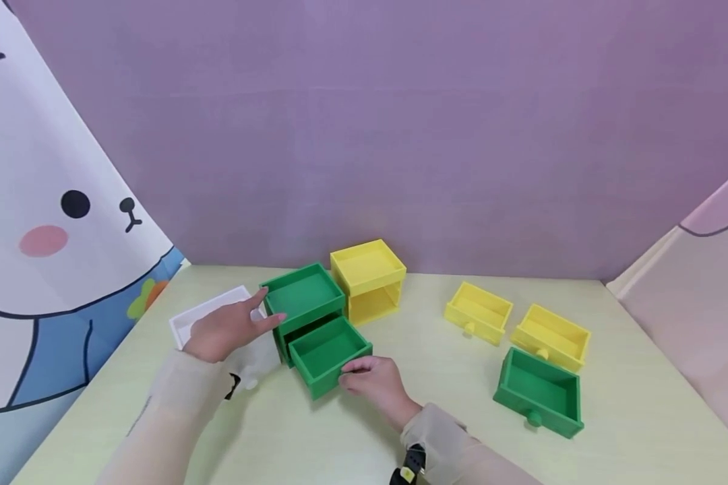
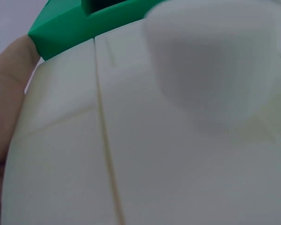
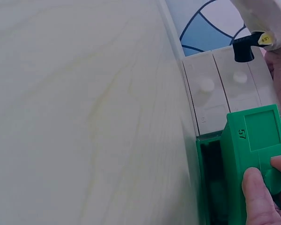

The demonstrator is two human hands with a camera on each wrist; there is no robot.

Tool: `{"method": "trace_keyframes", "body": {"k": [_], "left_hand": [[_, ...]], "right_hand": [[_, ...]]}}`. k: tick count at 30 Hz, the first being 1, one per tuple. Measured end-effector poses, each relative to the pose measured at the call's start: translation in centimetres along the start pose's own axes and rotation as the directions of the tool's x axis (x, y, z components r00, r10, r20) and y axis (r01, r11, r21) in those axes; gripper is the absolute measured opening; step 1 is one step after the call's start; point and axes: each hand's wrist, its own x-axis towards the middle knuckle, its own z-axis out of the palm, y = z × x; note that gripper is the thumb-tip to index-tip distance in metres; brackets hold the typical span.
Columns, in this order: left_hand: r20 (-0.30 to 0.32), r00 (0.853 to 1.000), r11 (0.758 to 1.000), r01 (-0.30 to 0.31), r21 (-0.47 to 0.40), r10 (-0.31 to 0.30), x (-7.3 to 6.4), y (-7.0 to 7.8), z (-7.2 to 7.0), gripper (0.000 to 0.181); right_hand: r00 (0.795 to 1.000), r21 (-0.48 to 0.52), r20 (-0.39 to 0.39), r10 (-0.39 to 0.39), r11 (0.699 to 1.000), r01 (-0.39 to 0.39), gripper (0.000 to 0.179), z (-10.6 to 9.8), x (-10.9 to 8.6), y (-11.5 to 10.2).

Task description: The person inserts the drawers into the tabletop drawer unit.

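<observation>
My right hand (image 1: 379, 387) pinches the round knob (image 3: 274, 181) of a green drawer (image 1: 329, 347). That drawer sticks partway out of the front of the green cabinet (image 1: 303, 291), with a dark gap showing above it in the head view. My left hand (image 1: 227, 329) reaches over the white cabinet (image 2: 61, 154), its thumb and index finger stretched apart along the green cabinet's left edge. Close up in the left wrist view, a finger (image 2: 11, 65) touches the green corner. In the right wrist view the drawer's front bears the number 57, and a dark opening shows beside it.
Right of the green cabinet stands a yellow cabinet (image 1: 370, 269) with an open front. Two yellow drawers (image 1: 478, 310) and another green drawer (image 1: 540, 387) lie on the table (image 1: 425, 350) to the right. A purple cloth backdrop (image 1: 400, 135) rises behind.
</observation>
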Motion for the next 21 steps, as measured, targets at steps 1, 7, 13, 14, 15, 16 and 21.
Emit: {"method": "trace_keyframes", "body": {"k": [1, 7, 13, 14, 15, 16, 21], "left_hand": [[-0.003, 1.000, 1.000, -0.003, -0.002, 0.003, 0.0, 0.0, 0.1, 0.090], [-0.022, 0.999, 1.000, -0.025, 0.003, 0.025, 0.0, -0.1, 0.2, 0.090], [-0.013, 1.000, 1.000, -0.019, 0.006, 0.019, 0.2, 0.2, 0.2, 0.088], [-0.012, 1.000, 1.000, -0.019, 0.004, 0.019, 0.1, 0.2, 0.2, 0.088], [-0.009, 1.000, 1.000, -0.016, 0.002, 0.016, 0.1, 0.3, 0.2, 0.088], [-0.008, 1.000, 1.000, -0.012, 0.000, 0.012, 0.1, 0.4, 0.2, 0.088], [0.003, 1.000, 1.000, 0.012, -0.005, -0.012, -0.3, 0.4, 0.0, 0.088]], "right_hand": [[1.000, 0.001, 0.004, 0.001, 1.000, -0.001, 0.018, 0.1, 0.0, 0.0], [1.000, -0.003, 0.009, 0.009, 1.000, -0.009, 0.016, 0.6, 0.2, 0.2], [1.000, -0.036, 0.000, 0.022, 0.999, -0.022, 0.013, 0.9, 0.3, 0.8], [1.000, -0.038, -0.004, 0.025, 0.999, -0.026, 0.013, 0.9, 0.3, 0.9], [1.000, -0.042, -0.008, 0.025, 0.999, -0.026, 0.013, 0.9, 0.3, 1.0], [1.000, -0.042, -0.012, 0.026, 0.999, -0.026, 0.012, 0.9, 0.3, 1.0], [1.000, -0.035, -0.017, 0.015, 0.999, -0.016, 0.012, 1.1, 0.5, 1.1]]}}
